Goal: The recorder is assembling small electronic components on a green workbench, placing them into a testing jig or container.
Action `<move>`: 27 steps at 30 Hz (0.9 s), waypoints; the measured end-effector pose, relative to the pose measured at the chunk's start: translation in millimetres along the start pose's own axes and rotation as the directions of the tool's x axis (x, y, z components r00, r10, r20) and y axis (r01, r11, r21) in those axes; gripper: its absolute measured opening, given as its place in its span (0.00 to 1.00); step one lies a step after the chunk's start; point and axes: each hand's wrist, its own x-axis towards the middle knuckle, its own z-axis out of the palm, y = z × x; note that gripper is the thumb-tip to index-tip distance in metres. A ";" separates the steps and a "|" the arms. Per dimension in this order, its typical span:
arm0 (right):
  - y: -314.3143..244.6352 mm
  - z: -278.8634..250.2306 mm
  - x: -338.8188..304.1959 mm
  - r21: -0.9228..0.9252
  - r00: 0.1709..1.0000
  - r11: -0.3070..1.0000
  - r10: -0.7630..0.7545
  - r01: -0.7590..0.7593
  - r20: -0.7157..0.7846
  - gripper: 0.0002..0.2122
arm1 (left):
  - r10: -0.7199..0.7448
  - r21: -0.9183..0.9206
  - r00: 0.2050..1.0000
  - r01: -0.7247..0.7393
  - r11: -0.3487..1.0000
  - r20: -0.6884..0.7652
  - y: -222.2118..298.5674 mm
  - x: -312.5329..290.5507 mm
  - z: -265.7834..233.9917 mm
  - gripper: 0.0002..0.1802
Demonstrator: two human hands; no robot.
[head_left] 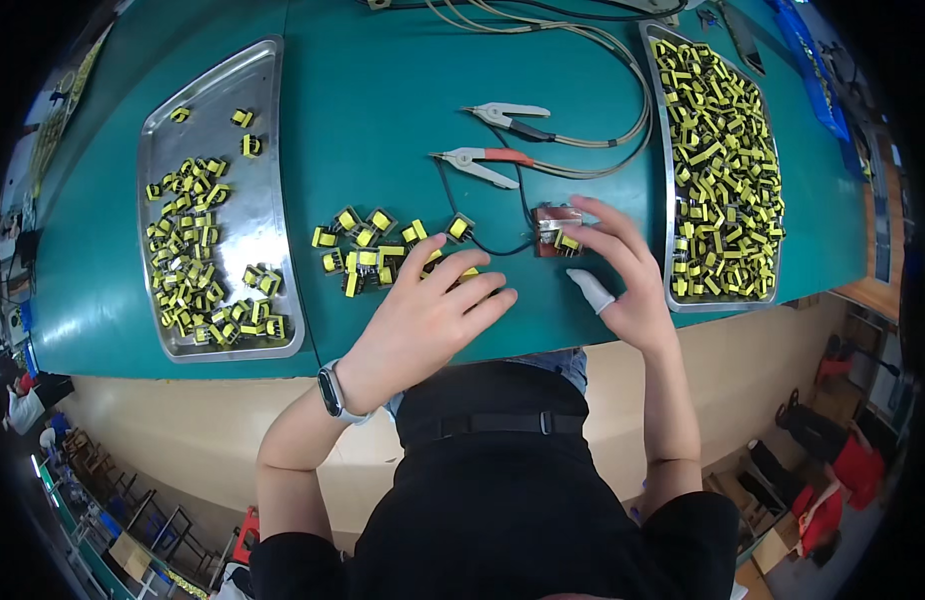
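Observation:
On the green table, my left hand [430,312] lies over a loose group of small yellow-taped transformers [363,258]. Its fingers are spread, partly covering some of the pieces; nothing shows gripped in them. My right hand [631,275], with a white finger cot on the thumb, is at a small brown test fixture [549,220] with a shiny metal top. One yellow transformer [567,240] sits at this fixture, right by the fingertips. The right thumb stands apart from the fingers, and whether a fingertip touches the piece I cannot tell. Another transformer [461,228] lies between both hands.
A metal tray [268,100] partly filled with transformers stands at left; a fuller tray [670,265] stands at right. Two clip leads, one black-marked [513,112] and one red-marked [483,158], lie beyond the fixture, their cables looping right. A blue bin [818,85] is far right.

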 end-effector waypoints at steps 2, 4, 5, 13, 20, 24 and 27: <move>0.3 -7.0 8.2 -0.147 0.968 0.977 -0.123 0.157 0.221 0.22 | 0.025 -0.019 0.999 -0.026 0.999 -0.020 0.0 0.3 -0.3 0.25; 1.2 -3.2 9.7 -0.106 0.979 0.987 -0.099 0.119 0.179 0.21 | 0.017 -0.017 1.000 -0.017 1.000 -0.021 0.8 1.7 0.2 0.24; 1.9 -1.6 9.6 -0.061 0.987 0.995 -0.075 0.084 0.139 0.20 | 0.005 -0.015 1.000 -0.006 1.000 -0.023 1.3 2.5 0.6 0.24; 4.8 -4.4 5.4 -0.264 0.999 0.964 -0.035 0.044 0.039 0.19 | -0.047 -0.023 0.996 0.046 0.999 -0.081 3.0 4.9 0.4 0.24; -19.5 5.1 4.9 0.062 0.995 0.994 0.097 -0.095 -0.039 0.17 | -0.190 -0.269 0.945 0.117 0.956 -0.266 10.7 8.3 -2.3 0.22; -22.3 22.3 -2.8 0.789 0.840 0.301 0.288 -0.536 0.460 0.20 | -0.275 -0.497 0.898 0.074 0.864 -0.344 16.4 13.4 -2.3 0.24; -22.3 40.0 -7.4 0.764 0.767 0.187 0.360 -0.618 0.532 0.19 | -0.330 -0.534 0.878 0.105 0.839 -0.346 17.2 17.1 1.9 0.25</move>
